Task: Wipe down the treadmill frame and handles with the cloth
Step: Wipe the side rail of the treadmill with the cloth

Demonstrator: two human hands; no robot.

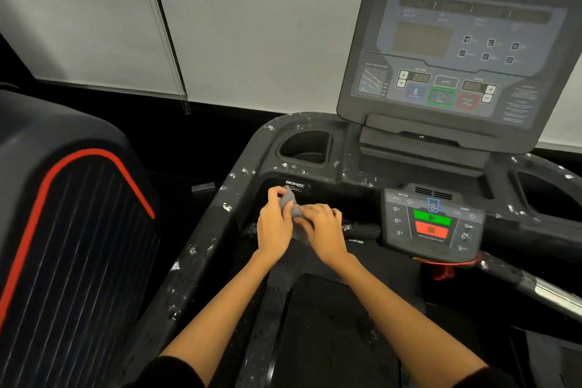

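Note:
A small grey cloth (292, 205) is bunched between both hands in front of the treadmill's black frame (220, 230), whose paint is chipped with white flecks. My left hand (274, 224) grips the cloth's upper part with curled fingers. My right hand (322, 227) pinches its lower part. Both hands hover over the short black front handle (362, 228), just left of the lower control pad (431, 224). A metal side handle (548, 291) shows at the right.
The main console screen (453, 50) stands upright at the back right. Cup holders (304, 146) sit in the dash on both sides. The black belt (330, 331) runs below my arms. Another machine with a red stripe (63, 230) fills the left.

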